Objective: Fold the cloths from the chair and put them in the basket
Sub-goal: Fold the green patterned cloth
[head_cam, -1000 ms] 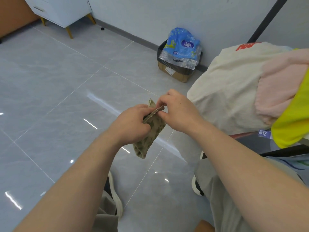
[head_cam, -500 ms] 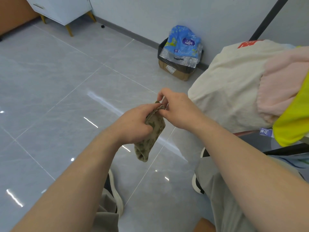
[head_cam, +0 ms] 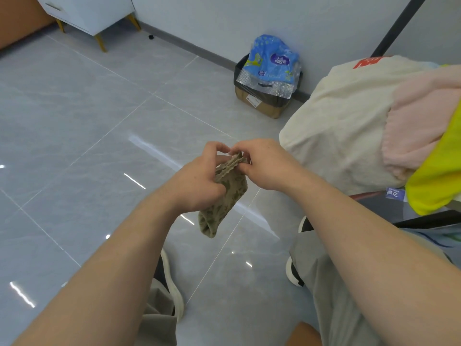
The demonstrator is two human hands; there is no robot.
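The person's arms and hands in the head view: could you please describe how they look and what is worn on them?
The left forearm and right forearm are bare right to the frame's edge, with no sleeve in view. The left hand and right hand wear no gloves, and no watch, bracelet or ring shows on the sides visible.

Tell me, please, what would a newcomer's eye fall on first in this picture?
At the centre, the left hand and the right hand hold the top of an olive patterned sock that hangs above the grey tiled floor. On the right are heaped a cream cloth, a pink towel and a yellow cloth.
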